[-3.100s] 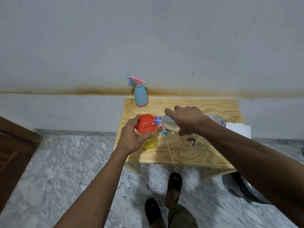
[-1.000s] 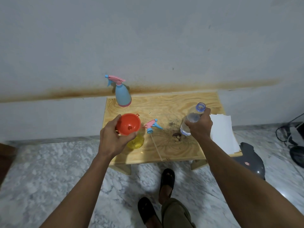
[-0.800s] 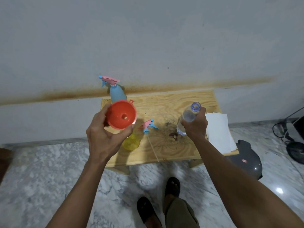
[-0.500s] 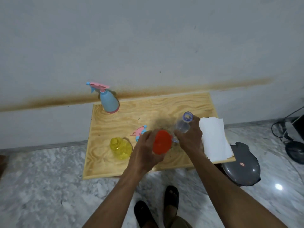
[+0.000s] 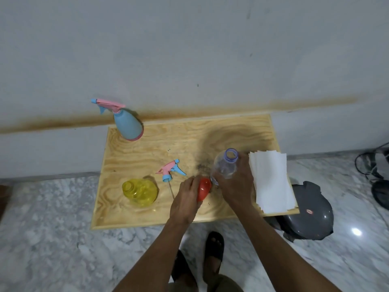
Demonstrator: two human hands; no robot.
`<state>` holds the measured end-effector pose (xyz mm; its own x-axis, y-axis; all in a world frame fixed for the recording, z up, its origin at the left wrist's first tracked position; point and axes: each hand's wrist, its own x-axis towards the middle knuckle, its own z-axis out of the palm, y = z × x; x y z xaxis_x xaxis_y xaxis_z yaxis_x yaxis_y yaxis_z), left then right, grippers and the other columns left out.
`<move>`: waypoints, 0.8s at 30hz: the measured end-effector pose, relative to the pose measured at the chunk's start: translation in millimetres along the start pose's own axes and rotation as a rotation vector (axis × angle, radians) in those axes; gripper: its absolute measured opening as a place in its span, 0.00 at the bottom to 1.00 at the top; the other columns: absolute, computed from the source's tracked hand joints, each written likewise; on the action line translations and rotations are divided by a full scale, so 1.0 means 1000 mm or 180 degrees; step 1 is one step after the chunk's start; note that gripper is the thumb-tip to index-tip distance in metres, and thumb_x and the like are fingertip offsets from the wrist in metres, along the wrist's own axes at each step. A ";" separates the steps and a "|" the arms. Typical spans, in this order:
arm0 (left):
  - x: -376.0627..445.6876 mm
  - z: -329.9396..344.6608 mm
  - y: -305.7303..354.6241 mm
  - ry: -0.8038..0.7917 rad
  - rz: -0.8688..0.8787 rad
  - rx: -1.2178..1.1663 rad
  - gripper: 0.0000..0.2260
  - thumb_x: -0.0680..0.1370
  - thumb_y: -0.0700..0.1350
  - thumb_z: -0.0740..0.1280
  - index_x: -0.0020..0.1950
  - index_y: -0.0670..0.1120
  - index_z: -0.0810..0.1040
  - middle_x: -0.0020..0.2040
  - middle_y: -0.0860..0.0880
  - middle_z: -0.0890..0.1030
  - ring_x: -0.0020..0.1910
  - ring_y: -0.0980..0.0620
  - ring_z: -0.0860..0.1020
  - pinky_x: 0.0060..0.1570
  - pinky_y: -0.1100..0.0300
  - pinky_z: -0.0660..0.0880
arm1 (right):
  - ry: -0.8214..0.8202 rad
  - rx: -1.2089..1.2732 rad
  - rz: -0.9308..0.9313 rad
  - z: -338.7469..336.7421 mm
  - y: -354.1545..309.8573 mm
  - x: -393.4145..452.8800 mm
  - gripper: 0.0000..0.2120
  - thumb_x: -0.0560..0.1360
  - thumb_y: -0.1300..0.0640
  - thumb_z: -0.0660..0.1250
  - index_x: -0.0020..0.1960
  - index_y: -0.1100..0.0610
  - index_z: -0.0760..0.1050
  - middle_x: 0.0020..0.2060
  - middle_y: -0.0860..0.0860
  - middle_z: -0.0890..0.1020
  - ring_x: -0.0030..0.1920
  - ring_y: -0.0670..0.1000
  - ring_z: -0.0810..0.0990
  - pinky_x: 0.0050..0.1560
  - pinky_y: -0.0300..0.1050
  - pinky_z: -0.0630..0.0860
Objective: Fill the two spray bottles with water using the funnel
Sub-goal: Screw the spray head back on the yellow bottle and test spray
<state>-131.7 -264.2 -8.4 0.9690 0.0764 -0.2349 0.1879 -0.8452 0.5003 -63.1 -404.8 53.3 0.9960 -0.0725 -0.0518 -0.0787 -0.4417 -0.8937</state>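
My left hand point(image 5: 186, 199) grips the red funnel point(image 5: 204, 188) low over the wooden table point(image 5: 168, 144), just left of the clear water bottle point(image 5: 225, 165). My right hand point(image 5: 237, 184) holds that uncapped bottle upright. The yellow spray bottle point(image 5: 140, 192) stands open-necked at the front left, and its pink and blue trigger head point(image 5: 169, 170) lies beside it with the tube pointing toward me. A blue spray bottle point(image 5: 126, 125) with its pink head on stands at the back left corner.
A stack of white paper sheets point(image 5: 271, 182) lies on the table's right edge. A dark grey lid-like object point(image 5: 309, 216) sits on the marble floor by the right front corner. Cables point(image 5: 374, 165) lie at far right. My sandalled feet point(image 5: 213, 249) are below the table's front edge.
My left hand lifted the funnel off the yellow bottle and carried it right, down beside the water bottle. My right hand stood the water bottle upright after tilting it over the funnel.
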 end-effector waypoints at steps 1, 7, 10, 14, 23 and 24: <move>0.001 0.001 0.001 0.0006 -0.0040 -0.0044 0.40 0.72 0.40 0.75 0.79 0.49 0.59 0.74 0.46 0.68 0.70 0.44 0.70 0.62 0.52 0.74 | -0.0030 -0.0011 0.0021 0.000 0.000 0.001 0.32 0.62 0.57 0.80 0.62 0.51 0.70 0.53 0.45 0.79 0.51 0.46 0.77 0.44 0.23 0.66; 0.001 -0.002 0.001 -0.0006 -0.0317 -0.0418 0.44 0.71 0.38 0.77 0.80 0.53 0.56 0.77 0.51 0.63 0.73 0.51 0.65 0.61 0.69 0.61 | -0.0167 -0.0117 0.0100 -0.007 0.002 0.000 0.40 0.63 0.53 0.81 0.70 0.52 0.65 0.62 0.48 0.77 0.59 0.49 0.76 0.56 0.43 0.74; -0.008 -0.013 0.002 0.0191 -0.0540 -0.0920 0.41 0.70 0.40 0.77 0.78 0.54 0.61 0.72 0.53 0.67 0.70 0.52 0.69 0.62 0.65 0.68 | 0.0168 -0.0055 0.0376 -0.013 0.001 -0.018 0.41 0.64 0.55 0.81 0.70 0.55 0.64 0.63 0.51 0.73 0.61 0.50 0.73 0.61 0.49 0.73; -0.052 -0.030 0.002 0.0895 -0.0391 -0.1034 0.31 0.72 0.52 0.75 0.73 0.50 0.69 0.65 0.54 0.72 0.64 0.56 0.71 0.61 0.64 0.69 | 0.0572 -0.0083 0.0481 -0.015 -0.002 -0.062 0.22 0.66 0.69 0.74 0.54 0.54 0.69 0.48 0.52 0.74 0.46 0.54 0.76 0.48 0.55 0.78; -0.102 -0.052 -0.084 0.2051 -0.1811 -0.1517 0.25 0.71 0.52 0.78 0.61 0.49 0.70 0.54 0.52 0.72 0.56 0.46 0.75 0.51 0.41 0.78 | -0.1165 -0.0882 -0.0112 0.120 -0.032 -0.053 0.08 0.77 0.59 0.68 0.53 0.63 0.78 0.47 0.58 0.83 0.50 0.57 0.80 0.51 0.47 0.71; -0.098 -0.056 -0.093 0.2019 -0.1776 -0.1607 0.32 0.70 0.54 0.78 0.68 0.47 0.68 0.59 0.53 0.70 0.60 0.48 0.73 0.54 0.41 0.78 | -0.1248 -0.1043 -0.0172 0.135 -0.032 -0.047 0.09 0.77 0.59 0.67 0.54 0.63 0.78 0.50 0.60 0.83 0.52 0.61 0.80 0.52 0.49 0.72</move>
<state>-235.7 -163.1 14.6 0.5989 0.7904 -0.1285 0.5481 -0.2876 0.7854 -101.2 -266.2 24.3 0.9349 0.2711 -0.2289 0.0268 -0.6972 -0.7164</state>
